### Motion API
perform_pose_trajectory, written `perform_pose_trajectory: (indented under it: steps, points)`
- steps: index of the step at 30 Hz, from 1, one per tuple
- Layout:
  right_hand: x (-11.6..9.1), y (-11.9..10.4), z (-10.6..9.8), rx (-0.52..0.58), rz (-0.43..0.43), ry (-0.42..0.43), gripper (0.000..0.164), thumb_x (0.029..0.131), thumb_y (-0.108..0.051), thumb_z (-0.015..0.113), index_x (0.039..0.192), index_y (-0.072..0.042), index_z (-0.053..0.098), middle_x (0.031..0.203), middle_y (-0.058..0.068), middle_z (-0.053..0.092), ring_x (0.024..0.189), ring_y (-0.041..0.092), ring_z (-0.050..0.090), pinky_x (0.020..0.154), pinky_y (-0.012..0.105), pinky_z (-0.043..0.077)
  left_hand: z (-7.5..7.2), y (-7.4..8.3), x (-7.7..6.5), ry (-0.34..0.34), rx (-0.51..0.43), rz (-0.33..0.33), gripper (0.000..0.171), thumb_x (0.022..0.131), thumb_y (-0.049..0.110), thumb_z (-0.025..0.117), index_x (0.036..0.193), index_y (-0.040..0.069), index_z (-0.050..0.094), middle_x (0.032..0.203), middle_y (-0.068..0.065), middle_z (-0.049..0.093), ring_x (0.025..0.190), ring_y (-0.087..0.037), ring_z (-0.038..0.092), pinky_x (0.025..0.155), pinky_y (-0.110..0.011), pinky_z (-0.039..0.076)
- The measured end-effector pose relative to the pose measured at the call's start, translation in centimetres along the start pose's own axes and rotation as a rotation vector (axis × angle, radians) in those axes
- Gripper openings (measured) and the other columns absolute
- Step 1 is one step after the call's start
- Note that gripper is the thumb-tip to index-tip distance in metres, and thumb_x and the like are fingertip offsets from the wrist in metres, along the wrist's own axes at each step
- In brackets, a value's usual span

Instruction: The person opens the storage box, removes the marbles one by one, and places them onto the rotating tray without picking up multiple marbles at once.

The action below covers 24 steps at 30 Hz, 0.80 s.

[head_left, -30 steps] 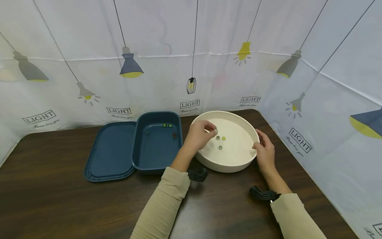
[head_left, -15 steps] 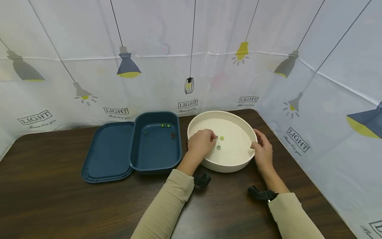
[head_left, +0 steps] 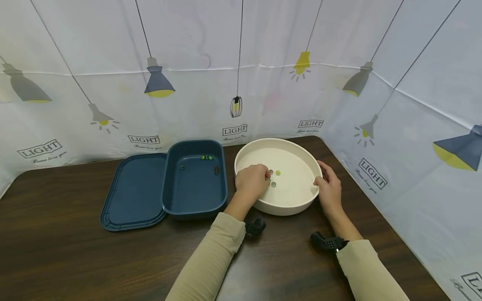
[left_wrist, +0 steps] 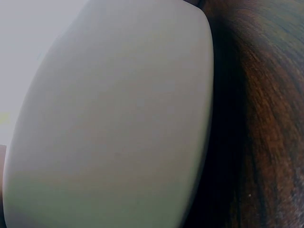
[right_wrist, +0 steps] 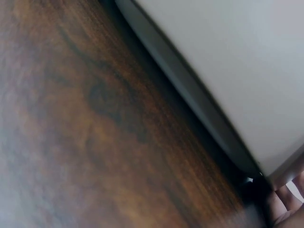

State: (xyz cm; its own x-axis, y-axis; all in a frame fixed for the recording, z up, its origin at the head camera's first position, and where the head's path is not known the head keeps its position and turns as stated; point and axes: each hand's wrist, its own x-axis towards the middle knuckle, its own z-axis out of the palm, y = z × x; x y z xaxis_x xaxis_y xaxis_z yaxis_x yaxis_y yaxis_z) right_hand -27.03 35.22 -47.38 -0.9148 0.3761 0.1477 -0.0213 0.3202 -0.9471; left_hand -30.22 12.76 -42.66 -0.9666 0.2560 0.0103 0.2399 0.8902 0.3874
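A round cream dish (head_left: pixel 290 192) with a raised rim stands on the table at right of centre in the head view. My left hand (head_left: pixel 251 182) reaches over its left side, fingers bent down inside, with a small clear marble at the fingertips. Right beside those fingers lie a greyish marble (head_left: pixel 271 172), a yellow-green marble (head_left: pixel 278 172) and a pale clear marble (head_left: pixel 273 184). On the right, my right hand (head_left: pixel 329 189) grips the rim, thumb over the edge and fingers along the outside. The left wrist view is mostly filled by the dish's outer wall (left_wrist: pixel 118 104).
Left of the dish stands a dark blue rectangular container (head_left: pixel 193 192) with several green and brown marbles (head_left: pixel 206 157) inside. Its flat blue lid (head_left: pixel 132 192) lies beside it, tucked against the container. A printed white curtain (head_left: pixel 196 100) hangs behind the dark wood table (head_left: pixel 75 234).
My left hand has lowered from above the dish toward its floor, carrying the clear marble it pinches. My right hand stays on the rim. The head view has shifted slightly.
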Motion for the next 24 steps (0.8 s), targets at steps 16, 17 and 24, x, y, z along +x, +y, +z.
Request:
perform_pose_trajectory:
  steps: [16,17,24]
  points:
    - [-0.1,-0.1,0.2,0.0,0.016,-0.006,0.068,0.087,0.003,0.042,0.152,-0.015,0.046,0.155,0.006,0.049,0.143,0.018,0.045,0.108,0.029,0.042,-0.2,-0.1,-0.2,-0.008,0.004,0.0,0.013,0.093,0.025,0.072,0.105,0.028,0.076,0.097,0.01,0.074,0.084,-0.013,0.065,0.076,-0.034,0.054]
    - [-0.1,-0.1,0.1,-0.002,0.015,-0.005,0.068,0.087,0.003,0.042,0.152,-0.015,0.046,0.155,0.006,0.049,0.143,0.018,0.045,0.107,0.028,0.042,-0.2,-0.1,-0.2,-0.004,-0.01,0.002,0.014,0.093,0.026,0.072,0.107,0.028,0.076,0.098,0.01,0.074,0.085,-0.013,0.066,0.077,-0.034,0.054]
    - [-0.1,-0.1,0.1,-0.013,0.024,-0.008,0.068,0.087,0.003,0.043,0.153,-0.017,0.045,0.155,0.006,0.049,0.142,0.018,0.045,0.104,0.026,0.043,-3.4,-0.9,-1.4,0.1,-0.185,0.025,0.018,0.097,0.03,0.07,0.112,0.022,0.075,0.107,0.005,0.074,0.097,-0.015,0.069,0.081,-0.035,0.056]
